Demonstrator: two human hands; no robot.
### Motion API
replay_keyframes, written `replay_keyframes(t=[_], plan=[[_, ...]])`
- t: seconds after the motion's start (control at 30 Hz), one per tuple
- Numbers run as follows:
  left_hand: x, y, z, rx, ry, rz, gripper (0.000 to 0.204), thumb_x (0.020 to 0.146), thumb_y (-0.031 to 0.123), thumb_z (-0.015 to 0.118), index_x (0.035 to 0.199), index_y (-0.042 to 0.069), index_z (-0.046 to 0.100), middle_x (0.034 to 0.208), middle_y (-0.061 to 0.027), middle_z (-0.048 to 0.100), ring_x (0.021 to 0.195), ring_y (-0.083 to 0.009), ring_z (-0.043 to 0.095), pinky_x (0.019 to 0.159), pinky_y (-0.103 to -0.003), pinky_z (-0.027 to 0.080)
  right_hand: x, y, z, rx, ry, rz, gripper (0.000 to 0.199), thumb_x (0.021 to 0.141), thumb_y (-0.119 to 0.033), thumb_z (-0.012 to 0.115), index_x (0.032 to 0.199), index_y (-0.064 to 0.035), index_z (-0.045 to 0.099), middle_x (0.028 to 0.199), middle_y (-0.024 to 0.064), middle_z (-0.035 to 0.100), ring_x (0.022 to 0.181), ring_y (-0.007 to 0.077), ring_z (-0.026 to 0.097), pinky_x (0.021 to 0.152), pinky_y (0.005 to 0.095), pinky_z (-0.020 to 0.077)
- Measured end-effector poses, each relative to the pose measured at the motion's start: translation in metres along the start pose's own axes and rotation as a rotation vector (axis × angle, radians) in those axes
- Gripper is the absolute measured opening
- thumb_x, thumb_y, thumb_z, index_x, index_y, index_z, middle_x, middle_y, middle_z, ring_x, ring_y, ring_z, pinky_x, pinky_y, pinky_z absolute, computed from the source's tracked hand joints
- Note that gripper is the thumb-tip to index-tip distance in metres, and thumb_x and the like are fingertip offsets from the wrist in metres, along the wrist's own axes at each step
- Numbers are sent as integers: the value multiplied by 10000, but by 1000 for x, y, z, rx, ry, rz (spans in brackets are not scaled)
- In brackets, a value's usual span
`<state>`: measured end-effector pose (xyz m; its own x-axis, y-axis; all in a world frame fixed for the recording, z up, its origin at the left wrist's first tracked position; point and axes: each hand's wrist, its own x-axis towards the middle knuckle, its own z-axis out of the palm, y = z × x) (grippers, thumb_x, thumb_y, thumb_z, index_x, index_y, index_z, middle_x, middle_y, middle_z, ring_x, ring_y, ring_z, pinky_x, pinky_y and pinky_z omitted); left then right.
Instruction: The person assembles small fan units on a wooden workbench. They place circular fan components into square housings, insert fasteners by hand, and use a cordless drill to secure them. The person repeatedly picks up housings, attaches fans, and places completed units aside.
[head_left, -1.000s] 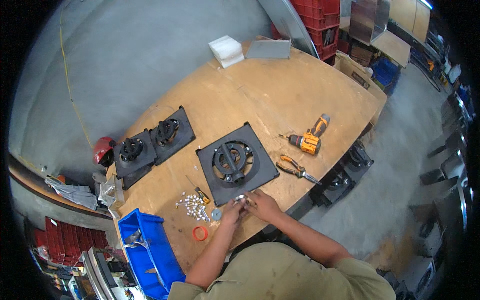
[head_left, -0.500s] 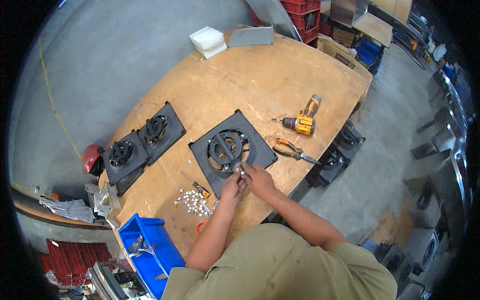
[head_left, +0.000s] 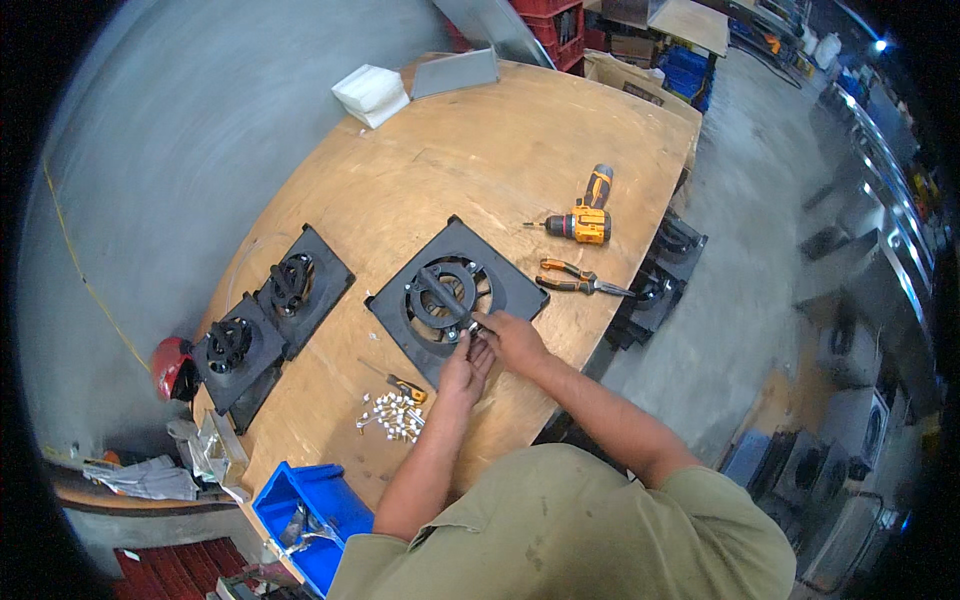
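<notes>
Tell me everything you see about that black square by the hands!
The black square lies on the wooden table, one corner pointing away. It looks like metal or plastic. A round, open frame fills its middle, crossed by a thick bar, with shiny bits. The left hand and right hand are at the bar's near end.

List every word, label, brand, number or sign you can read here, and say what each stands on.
No text is readable.
Cardboard box: dark printed patch on its side, too small and blurred to read.
Yellow-and-black drill: any marking is too small to make out.
Black square unit: no lettering visible.
</notes>
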<state>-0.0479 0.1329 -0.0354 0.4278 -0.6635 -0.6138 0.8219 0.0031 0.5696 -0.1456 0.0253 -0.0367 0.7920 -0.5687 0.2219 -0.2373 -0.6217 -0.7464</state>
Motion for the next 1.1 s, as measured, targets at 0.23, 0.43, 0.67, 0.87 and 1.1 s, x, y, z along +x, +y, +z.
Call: replay_keyframes(t=[0.23, 0.43, 0.67, 0.87, 1.1], plan=[[8, 2, -9, 46, -79, -34, 391, 1003, 398, 536, 1211, 68, 550, 1118, -93, 643, 1103, -224, 602, 1003, -369, 477, -20, -13, 7, 171, 191, 107, 353, 897, -119, 595, 1247, -82, 619, 1022, 181, 655, 965, 373, 632, 835, 429, 521], [11, -4, -11, 58, -29, -5, 394, 994, 401, 549, 1200, 66, 558, 1134, -102, 645, 1087, -220, 612, 996, -368, 479, -21, -6, 25, 552, 424, 380, 238, 845, 26, 621, 1073, -5, 684, 976, 162, 681, 884, 236, 683, 782, 325, 539], [9, 0, -8, 80, 23, 42, 366, 982, 375, 584, 1165, 58, 568, 1054, -86, 628, 1045, -227, 614, 996, -385, 485, -23, -4, 26, 407, 350, 210, 250, 793, 26, 639, 1036, -2, 694, 954, 141, 662, 881, 249, 670, 790, 315, 531], [8, 4, -7, 184, 50, 59, 335, 988, 367, 581, 1121, 60, 589, 1003, -60, 617, 994, -220, 621, 901, -379, 525, -22, -11, 13, 270, 234, 150, 216, 799, -73, 648, 1003, -22, 701, 993, 173, 656, 958, 368, 624, 851, 428, 506], [11, 0, -9, 182, 32, 104, 300, 995, 365, 572, 1080, 81, 612, 953, -34, 620, 855, -184, 617, 811, -342, 529, -20, -11, 16, 161, 208, 178, 257, 783, -95, 688, 1022, 0, 703, 937, 182, 667, 886, 357, 649, 804, 409, 523]])
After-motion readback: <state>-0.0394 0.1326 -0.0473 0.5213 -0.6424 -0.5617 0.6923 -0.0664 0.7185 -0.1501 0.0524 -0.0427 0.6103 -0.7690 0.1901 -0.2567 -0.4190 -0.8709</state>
